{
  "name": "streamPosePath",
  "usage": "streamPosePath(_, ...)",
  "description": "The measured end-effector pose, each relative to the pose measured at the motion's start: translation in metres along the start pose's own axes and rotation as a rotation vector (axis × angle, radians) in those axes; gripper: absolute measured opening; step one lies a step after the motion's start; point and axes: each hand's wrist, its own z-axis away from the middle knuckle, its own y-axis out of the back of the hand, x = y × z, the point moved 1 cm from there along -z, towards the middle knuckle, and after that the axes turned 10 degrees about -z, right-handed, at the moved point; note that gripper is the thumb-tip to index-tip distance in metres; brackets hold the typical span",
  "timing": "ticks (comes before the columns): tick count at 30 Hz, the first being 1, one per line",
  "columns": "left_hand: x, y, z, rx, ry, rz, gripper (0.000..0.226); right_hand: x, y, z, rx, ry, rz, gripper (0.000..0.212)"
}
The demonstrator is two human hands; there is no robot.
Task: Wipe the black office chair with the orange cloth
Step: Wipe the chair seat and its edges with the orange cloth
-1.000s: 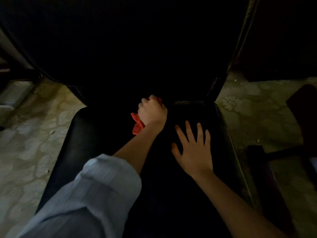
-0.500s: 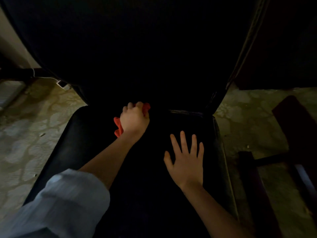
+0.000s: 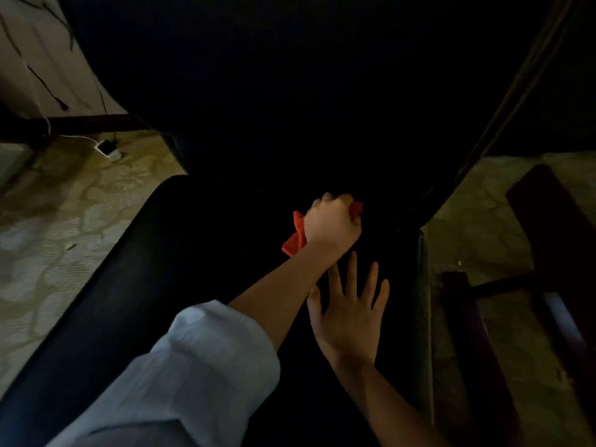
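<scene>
The black office chair (image 3: 180, 253) fills the middle of the view, its seat running toward me and its tall backrest rising dark behind. My left hand (image 3: 332, 222) is fisted around the orange cloth (image 3: 295, 240) and presses it at the rear right of the seat, where seat meets backrest. Cloth ends stick out left of the fist and at its upper right. My right hand (image 3: 350, 312) lies flat on the seat with fingers spread, just below my left wrist and almost touching the forearm.
Pale patterned floor (image 3: 64, 227) lies on both sides of the chair. A white charger with a cable (image 3: 108, 150) sits on the floor at the back left. Dark wooden furniture (image 3: 554, 240) stands close on the right. A wall shows at the upper left.
My left hand has swept the cloth rightward along the seat's back edge, from the middle to the rear right corner. The right hand stays flat on the seat. The view has shifted.
</scene>
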Motion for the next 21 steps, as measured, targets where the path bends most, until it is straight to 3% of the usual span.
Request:
streamPosePath(4,-0.007,0.008,0.004,-0.065,-0.127,-0.127,0.034,-0.005,0.006,0.015,-0.007,-0.107,-0.016,0.057)
streamPosePath(9,-0.039,0.026,0.008,-0.032,0.068,-0.207,0.033,-0.013,0.012,0.029,-0.046,-0.192,-0.038,0.059)
streamPosePath(14,0.0,0.017,0.018,-0.057,0.108,-0.117,0.034,-0.019,0.018,0.034,-0.118,-0.253,-0.064,0.059)
streamPosePath(21,0.034,0.002,0.043,-0.124,-0.134,-0.122,0.041,-0.022,0.027,0.043,-0.227,-0.288,-0.089,0.062)
